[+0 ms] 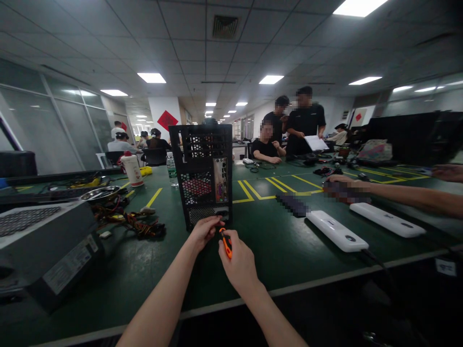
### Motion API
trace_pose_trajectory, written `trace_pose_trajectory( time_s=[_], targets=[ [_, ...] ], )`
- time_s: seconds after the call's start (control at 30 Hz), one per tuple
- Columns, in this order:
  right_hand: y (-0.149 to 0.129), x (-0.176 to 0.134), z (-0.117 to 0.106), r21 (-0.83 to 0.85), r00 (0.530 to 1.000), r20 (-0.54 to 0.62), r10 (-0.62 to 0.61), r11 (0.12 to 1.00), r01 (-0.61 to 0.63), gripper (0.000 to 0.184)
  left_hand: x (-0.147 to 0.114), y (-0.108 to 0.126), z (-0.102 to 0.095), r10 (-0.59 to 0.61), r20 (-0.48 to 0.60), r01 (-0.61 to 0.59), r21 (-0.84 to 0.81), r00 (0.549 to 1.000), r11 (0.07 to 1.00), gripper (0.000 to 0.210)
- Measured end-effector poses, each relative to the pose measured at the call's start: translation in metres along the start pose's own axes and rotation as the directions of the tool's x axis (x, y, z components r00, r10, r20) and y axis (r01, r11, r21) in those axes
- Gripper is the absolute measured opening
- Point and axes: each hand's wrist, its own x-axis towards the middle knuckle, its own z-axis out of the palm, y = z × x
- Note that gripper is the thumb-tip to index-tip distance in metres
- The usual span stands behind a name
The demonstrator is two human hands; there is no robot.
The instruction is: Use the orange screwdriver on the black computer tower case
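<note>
A black computer case (207, 193) stands upright on the green table, its rear with honeycomb vents and a silver port plate (220, 179) facing me. My right hand (237, 253) is closed around an orange and black screwdriver (226, 243), which points up toward the lower edge of the case. Just left of it, my left hand (205, 232) is at the bottom of the case with its fingertips pressed together. Whatever those fingers may hold is too small to make out. The screwdriver's tip is hard to see between the hands and the dark case.
On the left sit a grey metal box (61, 250), a cable bundle (144, 224), a metal bowl (99, 193) and a white flask (132, 169). A water bottle (172, 169) stands beside the case. White power strips (336, 230) lie right, near another person's arm (408, 195).
</note>
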Motion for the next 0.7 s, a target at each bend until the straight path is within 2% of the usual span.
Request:
trace_pose_trajectory(
  time_s=[0.17,0.33,0.4,0.6,0.7],
  targets=[
    [0.0008,0.0006,0.0003,-0.122,0.996,-0.023,-0.082,0.989,0.078,0.020,-0.0006,0.0013,0.0010,0.002,0.018,-0.002,0.013,1.000,1.000,0.030],
    [-0.0011,0.0009,-0.0011,0.014,1.000,-0.005,-0.023,1.000,0.023,0.027,0.0006,-0.0009,-0.0011,0.022,0.039,-0.022,-0.004,0.999,1.000,0.030],
    [-0.0007,0.0005,-0.0010,0.046,1.000,0.021,-0.008,0.999,0.007,0.024,0.0018,-0.0022,-0.0023,0.027,0.047,-0.027,-0.002,0.999,1.000,0.031],
    [0.0018,0.0000,0.0010,-0.075,0.999,0.003,-0.051,0.996,0.051,0.026,0.0040,-0.0032,-0.0033,0.029,0.051,-0.031,0.023,0.998,0.999,0.033],
    [0.0011,0.0007,0.0009,-0.066,0.998,0.006,-0.060,0.996,0.060,0.022,0.0030,-0.0023,-0.0027,0.033,0.034,-0.035,0.058,0.999,0.998,0.034]
  ],
)
